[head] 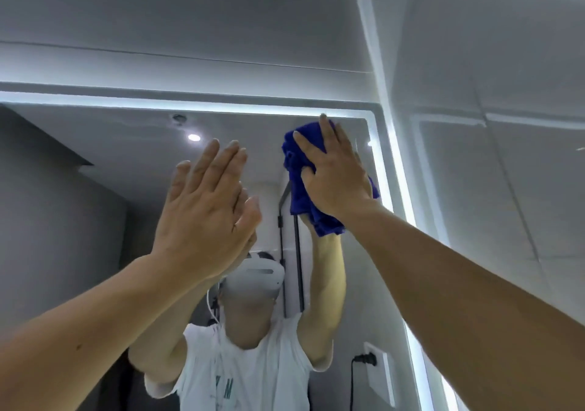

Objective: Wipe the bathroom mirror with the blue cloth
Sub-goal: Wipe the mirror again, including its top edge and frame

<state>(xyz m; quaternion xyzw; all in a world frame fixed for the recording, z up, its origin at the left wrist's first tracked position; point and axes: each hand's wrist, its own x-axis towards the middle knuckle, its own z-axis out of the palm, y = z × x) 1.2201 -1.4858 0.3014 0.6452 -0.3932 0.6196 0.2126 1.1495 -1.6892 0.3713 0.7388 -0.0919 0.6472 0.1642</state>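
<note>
- My left hand (202, 211) lies flat, fingers straight, against the mirror (133, 145), likely steadying my reach.
- My right hand (335, 173), spread open, presses the bunched cloth (299, 202) onto the glass near its top right corner; the cloth's long axis runs up-down.

A bathroom in a home or flat. A large wall mirror (126, 173) with a lit white strip (395, 189) round its edge runs just beside the cloth-pressing hand (335, 173), glossy pale wall panels (506, 189) rising past it. Reflected below that hand are a wall socket (380, 372) with a black plug, and above, a recessed ceiling spotlight (194, 137).
</note>
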